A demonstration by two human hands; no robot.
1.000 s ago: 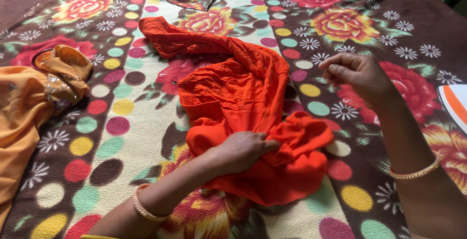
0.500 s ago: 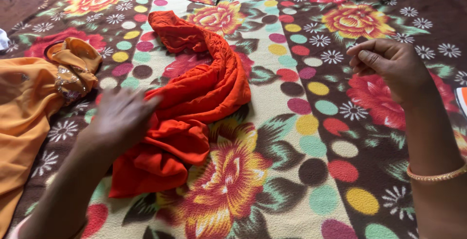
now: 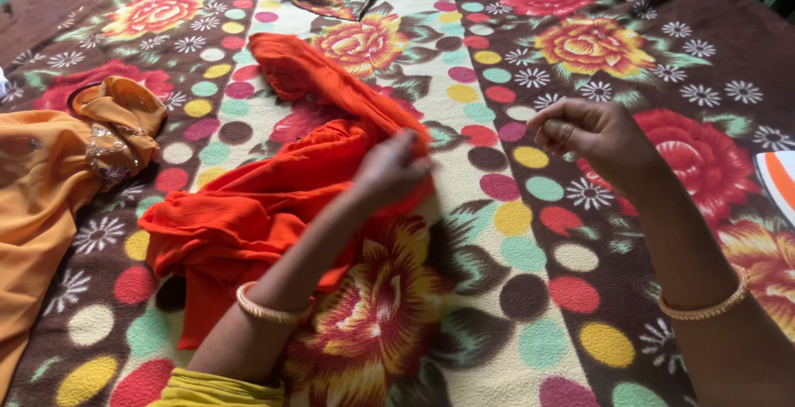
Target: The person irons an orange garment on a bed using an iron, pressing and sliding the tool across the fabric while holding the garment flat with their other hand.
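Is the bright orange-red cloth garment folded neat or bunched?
Bunched: the orange-red cloth garment lies crumpled in loose ridges on the floral blanket, left hand gripping its edge.

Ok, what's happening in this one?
A person works over a brown blanket with flowers and coloured dots. The left hand grips an edge of a crumpled bright orange-red cloth garment lying on it. The right hand hovers apart from the cloth, fingers pinched together; whether it holds anything is too small to tell. A paler orange fabric with a knotted end lies at the left edge.
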